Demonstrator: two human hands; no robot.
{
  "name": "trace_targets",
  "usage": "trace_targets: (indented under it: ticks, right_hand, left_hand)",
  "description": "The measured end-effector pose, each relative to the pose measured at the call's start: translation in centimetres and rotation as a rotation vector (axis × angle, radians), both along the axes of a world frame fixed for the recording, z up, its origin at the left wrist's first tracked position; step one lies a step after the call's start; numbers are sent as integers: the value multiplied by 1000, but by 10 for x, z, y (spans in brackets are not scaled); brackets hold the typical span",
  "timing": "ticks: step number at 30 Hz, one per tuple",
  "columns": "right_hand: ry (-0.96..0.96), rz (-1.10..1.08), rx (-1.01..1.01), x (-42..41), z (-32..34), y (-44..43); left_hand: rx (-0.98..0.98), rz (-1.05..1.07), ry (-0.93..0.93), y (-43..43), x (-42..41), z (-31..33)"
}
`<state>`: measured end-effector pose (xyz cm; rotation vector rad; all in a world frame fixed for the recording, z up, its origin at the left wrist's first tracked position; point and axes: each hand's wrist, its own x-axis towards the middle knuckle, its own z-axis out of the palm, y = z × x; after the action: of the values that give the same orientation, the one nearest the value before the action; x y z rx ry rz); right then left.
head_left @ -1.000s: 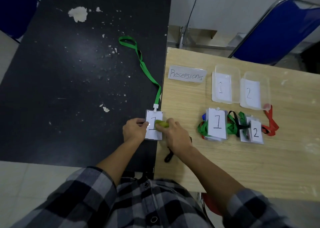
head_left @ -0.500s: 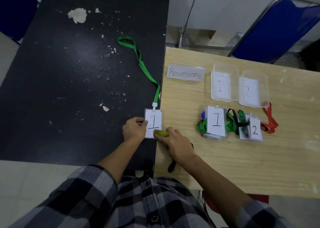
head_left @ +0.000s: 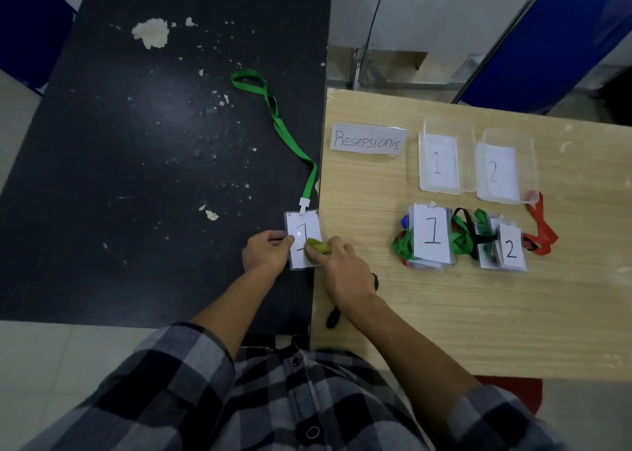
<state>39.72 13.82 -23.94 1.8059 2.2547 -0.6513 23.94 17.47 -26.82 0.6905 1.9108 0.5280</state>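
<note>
A clear badge holder with a card marked "1" (head_left: 301,226) lies at the black table's right edge. Its green lanyard (head_left: 284,132) trails up and left across the black table (head_left: 136,142). My left hand (head_left: 266,254) holds the badge's left edge with curled fingers. My right hand (head_left: 342,272) grips a small yellow-green cloth (head_left: 318,246) and presses it on the lower part of the card.
On the wooden table (head_left: 478,313) lie a "Resepsionis" sign (head_left: 367,139), two clear trays marked "1" (head_left: 444,158) and "2" (head_left: 506,165), a stack of "1" badges (head_left: 431,237), a stack of "2" badges (head_left: 509,248) with a red lanyard (head_left: 540,228), and a black strap (head_left: 333,317). A blue chair (head_left: 554,43) stands behind.
My right hand has rubbed the cloth to and fro across the lower part of the card. My left hand stays on the badge's left edge.
</note>
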Motion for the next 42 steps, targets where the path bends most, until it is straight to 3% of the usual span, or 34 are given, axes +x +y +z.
trace_targets:
  ticks: [3, 9, 15, 21, 26, 35, 42]
  right_hand:
    - [99, -65, -28, -25, 4, -3]
    - [88, 142, -13, 1, 1, -24]
    - [35, -108, 1, -15, 2, 3]
    - [25, 116, -27, -6, 3, 7]
    - [-30, 27, 16, -10, 2, 49]
    - [107, 4, -48, -9, -9, 11]
    - [130, -86, 7, -23, -11, 55]
  left_hand:
    - [-21, 18, -47, 3, -3, 4]
    - [-49, 37, -106, 3, -1, 8]
    - [-15, 75, -164, 2, -3, 6]
    - [1, -6, -319, -6, -13, 6]
    - [44, -91, -254, -8, -12, 5]
    - [60, -72, -254, -8, -13, -1]
    - [44, -114, -207, -2, -15, 3]
